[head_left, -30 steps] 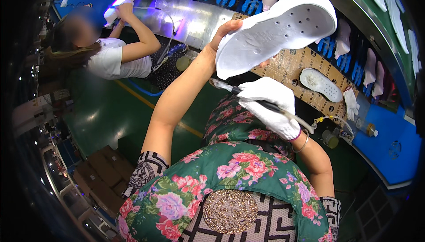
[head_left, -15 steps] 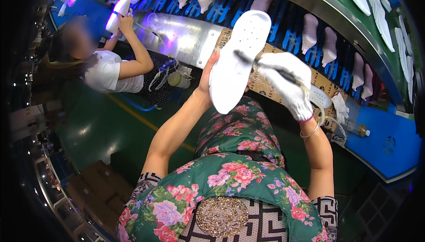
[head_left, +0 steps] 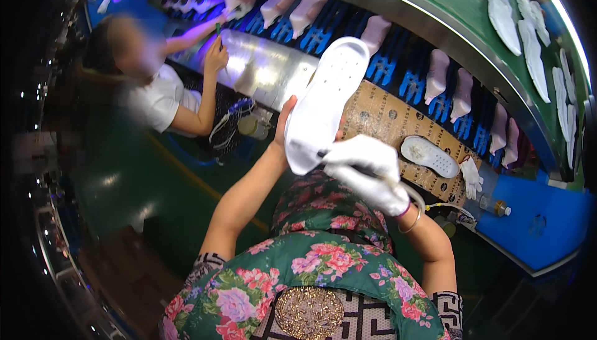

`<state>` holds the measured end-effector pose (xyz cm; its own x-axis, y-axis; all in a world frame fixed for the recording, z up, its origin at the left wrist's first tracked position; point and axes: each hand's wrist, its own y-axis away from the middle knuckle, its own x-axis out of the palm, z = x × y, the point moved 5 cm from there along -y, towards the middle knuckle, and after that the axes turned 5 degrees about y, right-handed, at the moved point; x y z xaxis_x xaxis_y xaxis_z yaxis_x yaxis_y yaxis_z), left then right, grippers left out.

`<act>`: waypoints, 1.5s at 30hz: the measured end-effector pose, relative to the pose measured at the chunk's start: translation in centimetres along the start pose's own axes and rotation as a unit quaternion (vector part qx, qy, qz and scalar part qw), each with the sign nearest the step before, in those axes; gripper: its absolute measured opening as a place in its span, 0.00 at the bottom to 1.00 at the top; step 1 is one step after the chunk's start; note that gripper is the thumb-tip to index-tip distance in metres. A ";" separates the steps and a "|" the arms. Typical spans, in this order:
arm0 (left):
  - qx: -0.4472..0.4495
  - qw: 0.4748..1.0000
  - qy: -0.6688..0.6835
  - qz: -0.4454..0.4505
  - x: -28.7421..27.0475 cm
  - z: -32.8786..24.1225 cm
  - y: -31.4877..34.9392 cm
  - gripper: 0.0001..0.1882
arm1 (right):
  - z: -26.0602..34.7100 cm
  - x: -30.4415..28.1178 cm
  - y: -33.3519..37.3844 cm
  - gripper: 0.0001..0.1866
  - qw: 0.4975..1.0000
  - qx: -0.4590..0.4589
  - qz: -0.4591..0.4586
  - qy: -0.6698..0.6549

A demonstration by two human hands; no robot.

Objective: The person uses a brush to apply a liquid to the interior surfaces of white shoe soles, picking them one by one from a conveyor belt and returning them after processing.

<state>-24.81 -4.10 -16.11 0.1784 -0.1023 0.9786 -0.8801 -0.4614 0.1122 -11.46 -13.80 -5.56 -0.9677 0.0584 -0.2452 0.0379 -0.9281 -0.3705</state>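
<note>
A co-worker (head_left: pixel 146 85) is sitting far left of the sole, reaching up to the rack of shoe lasts (head_left: pixel 298 10), where a second ago that hand was holding a sole up under the purple light.

The left hand (head_left: pixel 283 130) is gripping the white sole (head_left: pixel 326 101) by its left edge, thumb in front and the other fingers hidden behind it, so I cannot tell how they are lying. Over the last second the sole has been swinging from a flat, high tilt down to nearly upright, close above the lap, its dotted face turned toward the camera.

The gloved right hand (head_left: pixel 367 172) is pressing against the sole's lower right corner, fingers curled together around a thin dark tool, likely a brush, whose tip is touching the sole's heel end. It has been coming down with the sole, so the work seems to be moving along the heel edge.

Right of the sole, another sole (head_left: pixel 430 156) is lying on the brown board (head_left: pixel 379 116), with a spare glove (head_left: pixel 471 177) just beyond.
</note>
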 end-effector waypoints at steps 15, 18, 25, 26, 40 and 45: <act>-0.047 0.981 -0.184 0.030 5.8 -4.6 -2.9 0.51 | 0.7 0.8 -1.0 0.09 1.000 0.016 -0.011 -0.006; -0.052 0.977 -0.205 0.032 6.1 -5.4 -3.1 0.52 | 1.6 1.9 -2.2 0.11 0.991 -0.075 0.031 0.105; -0.008 0.986 -0.161 0.036 4.9 -6.8 -2.4 0.49 | -1.1 2.0 -1.9 0.08 0.998 0.042 -0.036 0.025; -0.037 0.985 -0.131 0.110 4.1 -7.1 -2.3 0.45 | -1.4 2.6 -2.1 0.08 0.997 0.064 0.021 -0.031; 0.062 0.962 -0.138 0.226 9.9 -16.1 2.8 0.56 | -10.5 0.1 1.6 0.11 0.866 0.256 -0.232 -0.361; 0.090 0.924 -0.167 0.333 16.2 -26.1 -6.3 0.48 | -11.4 2.2 1.5 0.09 0.857 0.292 -0.234 -0.354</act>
<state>-27.86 20.19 3.52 -0.2238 -0.6683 0.7095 -0.7610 -0.3350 -0.5556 -10.69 -10.84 -16.86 -0.7595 0.4281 0.4898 -0.3259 -0.9020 0.2831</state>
